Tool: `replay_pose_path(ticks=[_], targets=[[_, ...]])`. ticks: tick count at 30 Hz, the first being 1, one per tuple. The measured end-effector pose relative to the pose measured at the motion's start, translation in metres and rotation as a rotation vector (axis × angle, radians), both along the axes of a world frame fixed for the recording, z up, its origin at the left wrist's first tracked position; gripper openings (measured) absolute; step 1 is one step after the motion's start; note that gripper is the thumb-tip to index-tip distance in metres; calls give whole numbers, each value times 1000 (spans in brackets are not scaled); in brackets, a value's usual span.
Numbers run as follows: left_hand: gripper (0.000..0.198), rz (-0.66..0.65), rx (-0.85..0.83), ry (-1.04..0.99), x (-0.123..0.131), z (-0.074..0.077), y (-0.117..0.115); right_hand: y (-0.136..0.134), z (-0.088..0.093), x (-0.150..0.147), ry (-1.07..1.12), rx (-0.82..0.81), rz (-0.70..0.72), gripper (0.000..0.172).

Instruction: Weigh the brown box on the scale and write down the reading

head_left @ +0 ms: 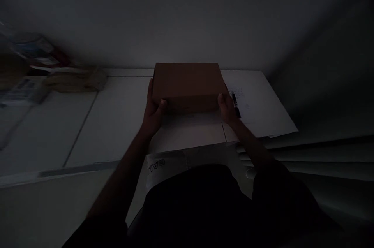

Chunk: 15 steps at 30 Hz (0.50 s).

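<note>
pretty dim shot but both hands are clamped on the closed brown cardboard box (187, 84), left hand (154, 111) on its left end and right hand (226, 108) on its right, box sitting on the white table (117, 115) near the wall

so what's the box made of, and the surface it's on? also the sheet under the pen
Box: looks like plain brown cardboard, matte, with crisp folded edges and no print; left hand and right hand grip its near corners. Table: smooth white panels with a seam line, probably laminate; the dim light leaves that open. Sheet: thin white paper, faintly printed, with a dark pen lying on it.
</note>
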<state>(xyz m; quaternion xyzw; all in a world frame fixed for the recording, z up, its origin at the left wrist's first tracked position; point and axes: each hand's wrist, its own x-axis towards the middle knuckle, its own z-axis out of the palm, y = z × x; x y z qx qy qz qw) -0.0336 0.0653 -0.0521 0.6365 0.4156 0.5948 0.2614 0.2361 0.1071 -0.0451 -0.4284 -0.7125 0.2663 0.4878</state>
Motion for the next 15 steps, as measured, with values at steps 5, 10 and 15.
replay_pose_path(ticks=[5,10,15], targets=[[68,36,60,5,-15,3,-6,-5,22,-12,50,20,105,80],[79,37,133,34,-42,9,-16,-7,32,-37,48,45,219,82],[66,99,225,41,-69,18,-34,-6,37,-70,20,60,312,85]])
